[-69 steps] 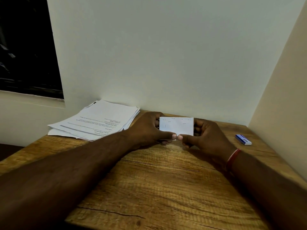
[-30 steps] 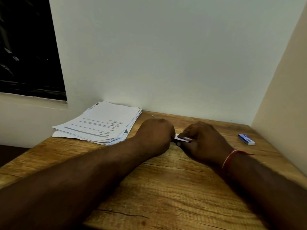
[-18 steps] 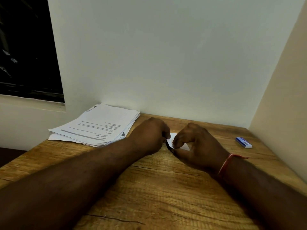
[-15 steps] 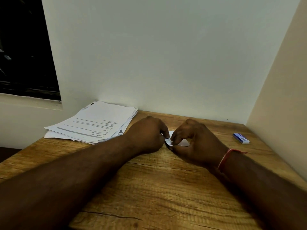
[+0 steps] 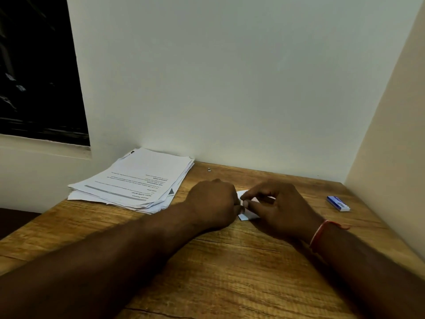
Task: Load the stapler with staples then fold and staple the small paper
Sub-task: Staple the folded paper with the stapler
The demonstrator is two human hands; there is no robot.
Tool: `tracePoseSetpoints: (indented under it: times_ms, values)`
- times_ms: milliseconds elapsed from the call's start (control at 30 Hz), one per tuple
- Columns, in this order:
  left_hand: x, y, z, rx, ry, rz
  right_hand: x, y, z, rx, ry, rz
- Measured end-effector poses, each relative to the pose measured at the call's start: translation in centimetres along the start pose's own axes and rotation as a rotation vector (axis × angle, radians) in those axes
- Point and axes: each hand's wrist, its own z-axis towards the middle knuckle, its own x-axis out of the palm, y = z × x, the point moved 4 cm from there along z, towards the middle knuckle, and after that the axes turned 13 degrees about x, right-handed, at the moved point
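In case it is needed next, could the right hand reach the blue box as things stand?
Probably yes: bare table lies between the right hand and the blue box, though its fingers pinch the small paper.

forearms reach in from the near side. left hand (image 5: 213, 203), curled knuckles up, holds the paper (image 5: 247, 217); right hand (image 5: 281, 209) pinches it between thumb and forefinger.

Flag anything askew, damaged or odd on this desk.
The paper stack at the back left of the desk is fanned unevenly, its sheets askew. A tiny loose bit lies near the wall, too small to identify. Nothing looks damaged.
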Motion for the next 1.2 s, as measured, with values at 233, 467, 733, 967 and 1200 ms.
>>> tracePoseSetpoints:
  times_ms: [233,467,733,967,1200]
  values:
    - [0.1,-0.8,0.0,0.02,-0.128,-0.098,0.9,0.5,-0.5,0.311,0.053,0.52]
    - [0.2,-0.7,-0.3,0.056,-0.11,-0.175,0.1,-1.1,0.1,0.365,-0.148,0.139]
    - [0.4,-1.4,-0.2,0.041,-0.158,-0.118,0.3,-1.3,0.4,0.344,-0.115,0.135]
    - [0.8,-2.0,-0.4,0.04,-0.178,-0.024,0.8,-0.6,-0.1,0.41,-0.039,0.275]
    - [0.6,-2.1,-0.4,0.015,-0.208,-0.135,0.0,-0.6,-0.1,0.431,-0.066,0.26]
